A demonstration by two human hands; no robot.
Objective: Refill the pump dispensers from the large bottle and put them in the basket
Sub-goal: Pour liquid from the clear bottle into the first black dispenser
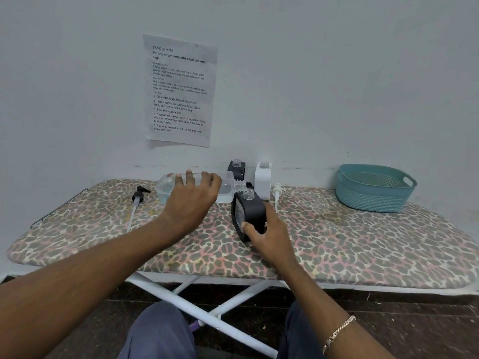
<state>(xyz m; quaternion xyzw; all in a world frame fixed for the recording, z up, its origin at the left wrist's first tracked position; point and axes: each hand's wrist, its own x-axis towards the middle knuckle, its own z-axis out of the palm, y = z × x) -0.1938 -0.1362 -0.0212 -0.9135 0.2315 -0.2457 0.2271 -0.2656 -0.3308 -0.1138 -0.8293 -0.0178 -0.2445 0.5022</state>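
Note:
My left hand (193, 200) grips the large clear bottle (166, 187), tipped on its side with its open neck at the mouth of a black dispenser (252, 211). A little liquid lies in the bottle. My right hand (267, 237) holds that black dispenser near its base, tilted. Behind them stand a second black dispenser (237, 170) and a white dispenser (263, 180), both without pumps. A black pump head (138, 196) lies to the left and a white pump head (277, 191) to the right. The teal basket (373, 189) stands empty at the far right.
Everything rests on an ironing board with a leopard-print cover (350, 242), against a pale wall. A printed sheet (180, 89) is taped to the wall above. The board's white legs (207, 309) and my knees are below.

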